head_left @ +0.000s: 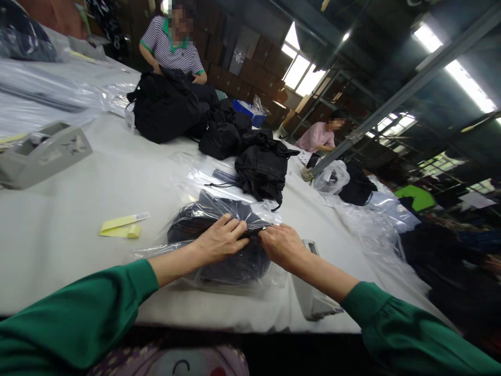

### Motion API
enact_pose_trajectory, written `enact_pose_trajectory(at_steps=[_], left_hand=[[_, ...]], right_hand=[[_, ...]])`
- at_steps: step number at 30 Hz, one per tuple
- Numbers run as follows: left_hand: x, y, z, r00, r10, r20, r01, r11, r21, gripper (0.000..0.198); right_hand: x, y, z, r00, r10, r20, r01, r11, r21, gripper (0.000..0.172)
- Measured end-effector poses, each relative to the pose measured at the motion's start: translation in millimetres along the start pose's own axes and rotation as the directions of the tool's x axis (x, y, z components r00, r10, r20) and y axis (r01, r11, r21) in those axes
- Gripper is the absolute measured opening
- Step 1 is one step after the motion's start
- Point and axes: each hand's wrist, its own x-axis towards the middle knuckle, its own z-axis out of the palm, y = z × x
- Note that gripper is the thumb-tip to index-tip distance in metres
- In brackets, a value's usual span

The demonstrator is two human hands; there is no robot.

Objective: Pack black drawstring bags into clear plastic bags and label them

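Observation:
A clear plastic bag with a folded dark fabric item inside lies on the white table in front of me. My left hand rests on top of it, fingers bent and gripping the gathered plastic. Close beside it, my right hand pinches the plastic at the right end of the same fold. Under my right forearm stands a grey tape dispenser, partly covered. To the left of the bag lies a curled yellow strip with a white barcode label on one end.
Black drawstring bags lie just beyond, near a larger black bag. Another tape dispenser stands at left beside stacked plastic sleeves. A co-worker in a striped shirt sits across the table. A metal pole slants at right.

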Motion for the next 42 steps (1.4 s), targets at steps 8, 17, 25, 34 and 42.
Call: enact_pose_trajectory(at_steps=[8,17,25,34,42], left_hand=[[0,0,-2.2,1.0,-0.004,0.006,0.004,1.0,-0.023,0.019],[0,2,-5.1,1.0,-0.011,0.018,0.011,1.0,-0.022,0.019],[6,-13,-5.0,1.0,0.011,-0.019,-0.013,0.993,-0.117,0.018],[-72,-15,-103.6,0.884,-0.467,0.009,0.459,0.864,-0.208,0.076],[-111,-39,-77.5,0.727,-0.596,0.341,0.686,0.608,-0.4,0.026]], right_hand=[[-4,15,15,0.993,0.061,-0.105,-0.046,0.99,0.134,0.029],[8,36,-2,0.994,0.109,0.008,-0.108,0.993,-0.036,0.036],[-23,12,30,0.89,0.072,-0.451,0.058,0.962,0.268,0.018],[6,-55,70,0.863,-0.02,-0.505,0.232,0.903,0.362,0.028],[9,-53,68,0.849,0.019,-0.527,0.203,0.91,0.36,0.025]])
